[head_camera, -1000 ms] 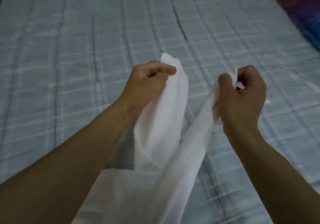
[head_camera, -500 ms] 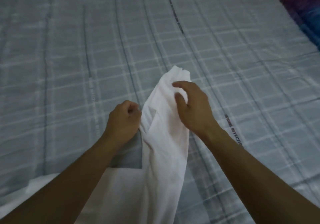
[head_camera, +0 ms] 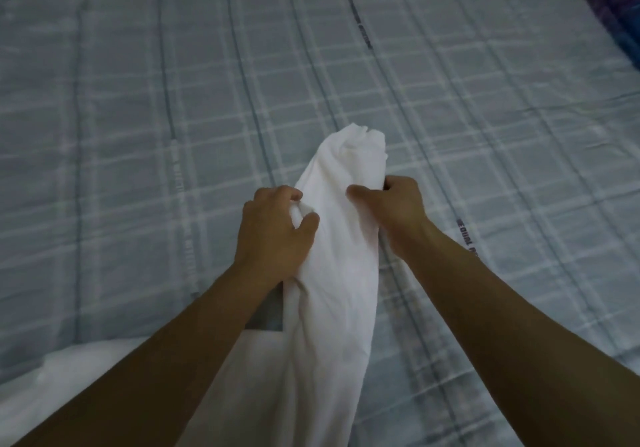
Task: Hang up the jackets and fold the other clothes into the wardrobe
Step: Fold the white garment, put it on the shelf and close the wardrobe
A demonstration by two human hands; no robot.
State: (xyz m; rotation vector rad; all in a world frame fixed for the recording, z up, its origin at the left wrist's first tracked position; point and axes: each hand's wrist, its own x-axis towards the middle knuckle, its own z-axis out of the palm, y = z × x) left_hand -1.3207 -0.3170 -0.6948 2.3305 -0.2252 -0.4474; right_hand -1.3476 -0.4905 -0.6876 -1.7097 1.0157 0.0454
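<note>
You have a white, thin-fabric garment bunched into a long roll that runs from the bottom centre of the view up toward 12 o'clock, its rumpled end lying on the pale blue-grey checked bedsheet. Your left hand grips the roll's left edge, thumb and fingers curled with a fold of cloth pinched between them. Your right hand clamps the right edge just opposite, thumb laid over the top and the other fingers wrapped underneath, out of sight. More of the same white cloth spreads flat toward 7 o'clock under your left forearm.

As for progress, you seem to be early on: this piece is gathered rather than folded, with no neat creases showing, so it still needs spreading or squaring before it can go away. No wardrobe, hanger or jacket shows here, nor any finished pile, so I cannot tell how much else is done. A dark multicoloured fabric sits at the 1 o'clock corner.
</note>
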